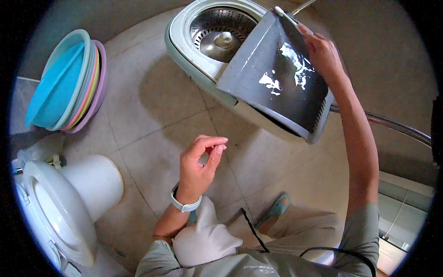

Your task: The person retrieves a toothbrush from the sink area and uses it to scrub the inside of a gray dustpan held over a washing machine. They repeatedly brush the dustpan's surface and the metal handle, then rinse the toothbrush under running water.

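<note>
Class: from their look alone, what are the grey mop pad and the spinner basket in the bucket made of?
Grey mop pad: likely wet microfibre cloth; glossy highlights suggest water, and it hangs limp from the right hand. Spinner basket: apparently stainless steel; shiny, silvery, perforated.

At 1 o'clock the grey mop pad (277, 78) looks wet and glossy; the bucket (194, 51) is smooth plastic, its basket (217, 23) perforated shiny metal.
</note>
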Tool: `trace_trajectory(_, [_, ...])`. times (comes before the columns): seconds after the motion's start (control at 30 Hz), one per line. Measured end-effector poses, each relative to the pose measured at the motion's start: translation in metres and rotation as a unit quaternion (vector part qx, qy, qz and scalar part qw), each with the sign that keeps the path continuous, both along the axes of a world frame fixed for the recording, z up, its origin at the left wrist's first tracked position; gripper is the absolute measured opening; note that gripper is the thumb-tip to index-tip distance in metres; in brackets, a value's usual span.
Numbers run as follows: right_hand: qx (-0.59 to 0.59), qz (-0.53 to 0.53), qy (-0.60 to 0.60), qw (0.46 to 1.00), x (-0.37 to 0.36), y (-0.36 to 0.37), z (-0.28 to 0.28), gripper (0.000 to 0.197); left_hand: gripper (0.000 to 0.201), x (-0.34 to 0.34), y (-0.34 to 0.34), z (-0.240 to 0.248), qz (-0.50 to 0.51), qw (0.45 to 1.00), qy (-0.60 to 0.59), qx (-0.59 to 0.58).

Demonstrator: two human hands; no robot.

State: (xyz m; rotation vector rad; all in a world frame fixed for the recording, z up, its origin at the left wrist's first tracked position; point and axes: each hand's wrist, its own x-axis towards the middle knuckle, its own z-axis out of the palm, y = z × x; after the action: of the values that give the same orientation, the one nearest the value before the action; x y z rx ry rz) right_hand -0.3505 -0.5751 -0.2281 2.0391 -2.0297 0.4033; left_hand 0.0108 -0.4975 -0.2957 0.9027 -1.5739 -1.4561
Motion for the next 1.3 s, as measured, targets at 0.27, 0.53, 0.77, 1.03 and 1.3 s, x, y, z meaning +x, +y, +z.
trace_trajectory(0.27, [0.183, 0.126, -0.178, 0.959, 0.059, 0.057, 0.005, 0.044, 0.01, 0.005, 0.001, -0.01, 0.015, 1.0, 0.016, 0.01])
trace_trajectory(0.53, [0.238, 0.167, -0.136, 0.947, 0.066, 0.082, 0.047, 0.036, 0.011, 0.006, 0.002, -0.01, 0.0, 0.999, 0.029, 0.042])
trace_trajectory(0.77, [0.281, 0.06, 0.052, 0.957, 0.066, 0.09, 0.075, 0.027, 0.01, 0.001, 0.003, -0.005, 0.007, 0.998, 0.028, 0.049])
trace_trajectory(1.03, [0.234, 0.133, -0.09, 0.959, 0.101, 0.103, 0.072, 0.043, 0.013, 0.008, 0.003, -0.011, 0.008, 0.999, 0.013, 0.042])
trace_trajectory(1.3, [0.183, 0.187, -0.098, 0.96, 0.111, 0.077, 0.046, 0.042, 0.014, 0.006, 0.003, -0.015, -0.005, 0.998, 0.027, 0.05])
